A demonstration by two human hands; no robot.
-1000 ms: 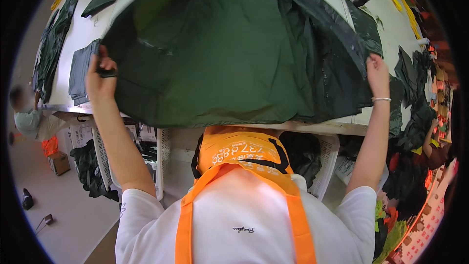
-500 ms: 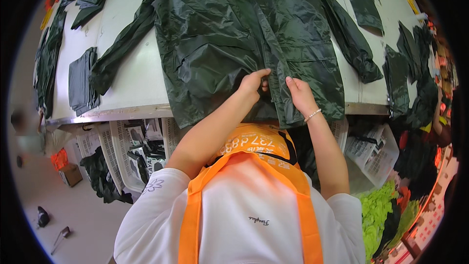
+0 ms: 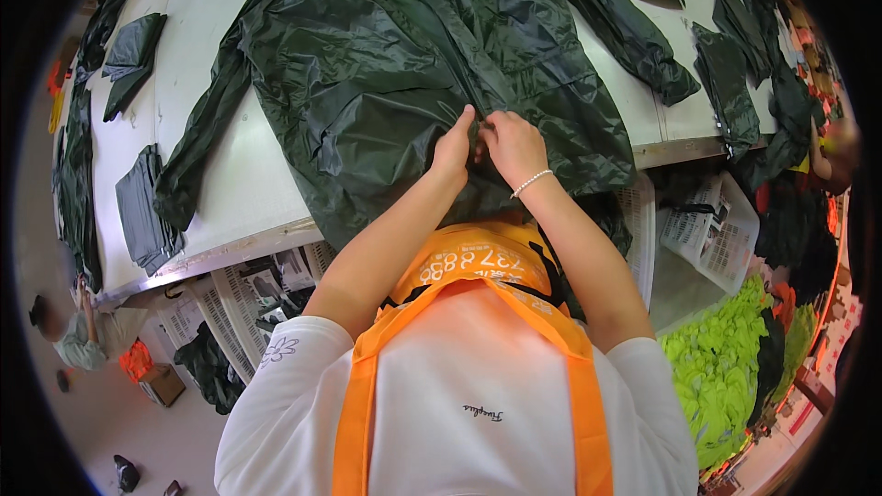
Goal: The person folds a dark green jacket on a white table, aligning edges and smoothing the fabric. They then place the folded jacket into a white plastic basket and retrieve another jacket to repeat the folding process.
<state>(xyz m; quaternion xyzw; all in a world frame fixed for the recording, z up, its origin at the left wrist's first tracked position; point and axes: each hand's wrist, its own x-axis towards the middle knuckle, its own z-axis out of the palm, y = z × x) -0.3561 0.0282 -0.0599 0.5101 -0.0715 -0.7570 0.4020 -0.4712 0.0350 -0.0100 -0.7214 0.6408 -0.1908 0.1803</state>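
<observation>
A dark green, shiny rain jacket lies spread on the white table, its sleeves reaching out to both sides and its hem hanging over the near edge. At the lower front opening, my left hand grips the left-lying front edge, thumb pointing up. Close beside it, my right hand pinches the other front edge, fingers curled. The two hands nearly meet at the opening. What sits exactly between the fingertips is hidden by the hands.
Folded dark green garments lie on the table's left, more on its right. White plastic baskets stand under the table edge. Bright yellow-green cloth is heaped at lower right. A cardboard box sits on the floor; other people are at both sides.
My right hand has moved left and slightly up, bringing the jacket's right front edge against the left one. My left hand has shifted slightly left and up. The whole view has turned somewhat.
</observation>
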